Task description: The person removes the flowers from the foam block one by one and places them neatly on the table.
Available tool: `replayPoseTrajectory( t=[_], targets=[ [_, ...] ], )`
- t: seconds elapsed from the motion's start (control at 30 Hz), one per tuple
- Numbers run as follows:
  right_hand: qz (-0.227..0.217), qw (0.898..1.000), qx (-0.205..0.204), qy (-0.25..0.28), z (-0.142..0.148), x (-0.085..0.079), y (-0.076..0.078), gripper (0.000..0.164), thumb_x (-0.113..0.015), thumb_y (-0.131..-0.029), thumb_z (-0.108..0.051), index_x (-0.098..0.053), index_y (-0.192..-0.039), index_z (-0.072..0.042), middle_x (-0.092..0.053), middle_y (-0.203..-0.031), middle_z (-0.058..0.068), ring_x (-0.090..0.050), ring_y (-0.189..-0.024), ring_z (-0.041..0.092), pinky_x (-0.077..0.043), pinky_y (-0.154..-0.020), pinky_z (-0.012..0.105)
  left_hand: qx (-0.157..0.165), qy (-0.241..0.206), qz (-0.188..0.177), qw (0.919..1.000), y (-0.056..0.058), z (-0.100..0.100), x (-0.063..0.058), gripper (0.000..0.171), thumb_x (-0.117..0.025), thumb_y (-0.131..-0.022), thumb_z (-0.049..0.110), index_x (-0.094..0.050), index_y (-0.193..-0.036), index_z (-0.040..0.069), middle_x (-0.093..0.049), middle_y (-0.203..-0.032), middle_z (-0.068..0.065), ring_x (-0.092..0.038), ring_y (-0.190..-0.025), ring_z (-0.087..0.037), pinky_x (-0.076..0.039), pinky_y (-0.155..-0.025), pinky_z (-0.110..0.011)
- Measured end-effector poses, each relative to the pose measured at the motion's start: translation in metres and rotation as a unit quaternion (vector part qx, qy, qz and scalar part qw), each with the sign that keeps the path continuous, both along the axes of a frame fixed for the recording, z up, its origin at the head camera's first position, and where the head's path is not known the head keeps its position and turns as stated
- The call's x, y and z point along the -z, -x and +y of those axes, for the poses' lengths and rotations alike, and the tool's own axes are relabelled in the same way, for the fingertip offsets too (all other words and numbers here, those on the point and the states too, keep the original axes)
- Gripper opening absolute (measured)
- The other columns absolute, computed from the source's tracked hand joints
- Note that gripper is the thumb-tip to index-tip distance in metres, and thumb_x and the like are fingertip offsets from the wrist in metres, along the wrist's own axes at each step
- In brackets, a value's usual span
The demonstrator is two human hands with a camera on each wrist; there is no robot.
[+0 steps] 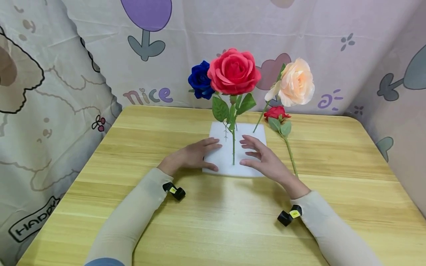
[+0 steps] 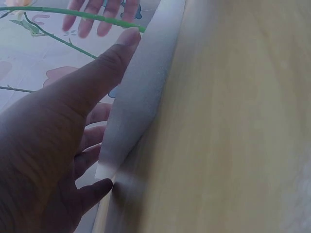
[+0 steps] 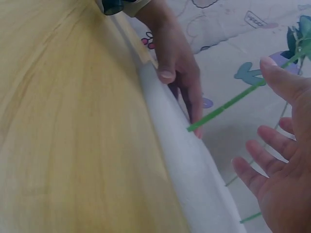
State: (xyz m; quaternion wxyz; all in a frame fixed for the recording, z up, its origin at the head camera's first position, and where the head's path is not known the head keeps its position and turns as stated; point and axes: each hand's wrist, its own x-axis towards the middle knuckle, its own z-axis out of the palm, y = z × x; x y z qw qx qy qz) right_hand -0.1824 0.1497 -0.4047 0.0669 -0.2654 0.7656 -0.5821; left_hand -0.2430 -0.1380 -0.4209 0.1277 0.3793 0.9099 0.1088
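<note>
A white foam block lies on the table with a large pinkish-red artificial rose standing upright in it. Behind that rose is a blue rose, and a peach rose leans to the right from the block's back right. My left hand rests at the block's left side, fingers spread and thumb over its front left corner. On the other side, my right hand hovers by the red rose's stem, fingers apart and holding nothing. Neither hand touches the stem in the head view.
A smaller red rose lies on the wooden table to the right of the block, its stem end passing behind my right wrist. Printed cloth hangs behind and beside the table.
</note>
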Motion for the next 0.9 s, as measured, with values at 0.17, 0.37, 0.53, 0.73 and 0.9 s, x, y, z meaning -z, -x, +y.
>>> replayPoseTrajectory(
  t=[0.17,0.37,0.53,0.73,0.9],
  targets=[
    [-0.015,1.000,0.006,0.010,-0.008,0.007,0.003,0.064,-0.071,-0.091,-0.009,-0.040,-0.147,-0.008,-0.051,-0.135,0.023,-0.048,-0.127,0.037,-0.043,-0.104,0.041,0.002,0.001,0.005,1.0000,0.002,0.000,0.002,0.097,-0.057,-0.081,0.074,-0.030,-0.155,0.017,-0.019,-0.162,-0.005,-0.016,-0.147,-0.023,-0.021,-0.117,-0.037],
    [-0.037,0.999,0.006,0.017,-0.017,0.013,0.005,0.053,-0.069,-0.091,-0.006,-0.048,-0.139,0.001,-0.056,-0.128,0.021,-0.054,-0.119,0.033,-0.048,-0.099,0.036,0.003,0.001,0.002,1.0000,0.003,-0.001,0.003,0.098,-0.056,-0.081,0.075,-0.029,-0.156,0.017,-0.018,-0.162,-0.005,-0.015,-0.148,-0.024,-0.020,-0.117,-0.037],
    [-0.042,0.999,0.012,0.019,-0.021,0.016,0.007,0.051,-0.070,-0.090,-0.001,-0.049,-0.135,0.007,-0.057,-0.126,0.025,-0.056,-0.115,0.032,-0.050,-0.095,0.033,0.003,-0.001,0.003,1.0000,0.003,0.000,0.002,0.097,-0.058,-0.082,0.073,-0.029,-0.155,0.017,-0.018,-0.162,-0.005,-0.015,-0.147,-0.024,-0.020,-0.117,-0.037],
    [-0.047,0.999,0.022,0.015,-0.023,0.017,0.008,0.048,-0.071,-0.089,-0.002,-0.053,-0.133,0.003,-0.059,-0.122,0.023,-0.058,-0.111,0.032,-0.051,-0.093,0.031,0.000,-0.001,-0.001,1.0000,0.002,0.001,0.001,0.096,-0.060,-0.082,0.071,-0.030,-0.155,0.016,-0.018,-0.162,-0.006,-0.015,-0.148,-0.024,-0.020,-0.118,-0.037],
    [-0.046,0.999,0.025,0.000,-0.024,0.020,0.008,0.045,-0.071,-0.089,-0.005,-0.056,-0.131,0.002,-0.062,-0.120,0.020,-0.061,-0.107,0.031,-0.052,-0.091,0.030,-0.002,-0.006,-0.005,1.0000,0.000,0.001,0.000,0.095,-0.060,-0.082,0.070,-0.031,-0.155,0.016,-0.018,-0.162,-0.006,-0.015,-0.148,-0.025,-0.020,-0.118,-0.038]
  ],
)
